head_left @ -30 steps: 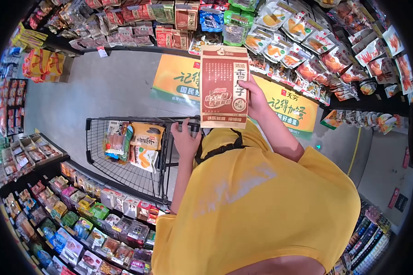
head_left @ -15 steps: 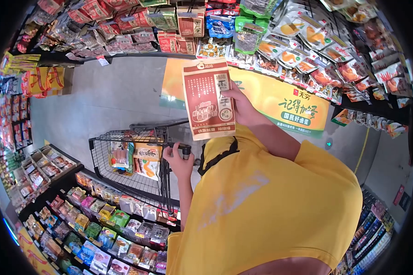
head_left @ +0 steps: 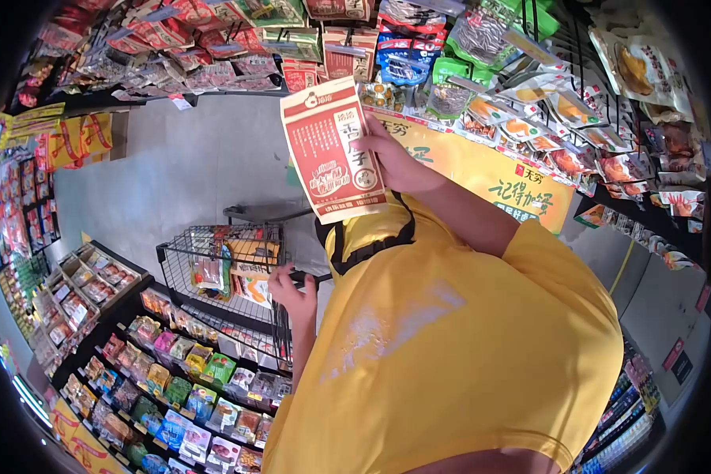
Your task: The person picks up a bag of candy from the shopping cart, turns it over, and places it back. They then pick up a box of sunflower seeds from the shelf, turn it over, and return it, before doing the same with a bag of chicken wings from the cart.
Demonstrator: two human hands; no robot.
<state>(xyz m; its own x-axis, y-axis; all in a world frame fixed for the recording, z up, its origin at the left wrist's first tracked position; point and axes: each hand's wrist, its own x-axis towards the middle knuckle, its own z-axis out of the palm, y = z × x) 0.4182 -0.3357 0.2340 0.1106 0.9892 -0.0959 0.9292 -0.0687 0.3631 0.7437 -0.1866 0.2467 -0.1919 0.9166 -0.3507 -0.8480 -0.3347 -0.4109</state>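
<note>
My right hand (head_left: 391, 154) grips a red and tan paper bag of sunflower seeds (head_left: 332, 154) by its right edge, thumb across the front. The bag is upright, its printed front facing me. My left hand (head_left: 295, 294) is curled at the handle (head_left: 312, 277) of a black wire shopping cart (head_left: 201, 296); part of its fingers is hidden. Inside the cart lie a yellow-brown seed bag (head_left: 253, 252), a white snack packet (head_left: 253, 289) and a clear-fronted packet (head_left: 208, 271).
Hanging snack packets (head_left: 529, 118) fill the rack ahead, above a yellow printed panel (head_left: 466, 166). Shelves of packets (head_left: 182, 387) run along the lower left, close to the cart. Boxed goods (head_left: 87, 284) stand beyond it. Grey floor (head_left: 205, 158) shows beyond the cart.
The seed bag in my right hand has shifted left and tilted slightly. My left hand has moved a little left and down at the cart handle. The view has shifted toward the rack.
</note>
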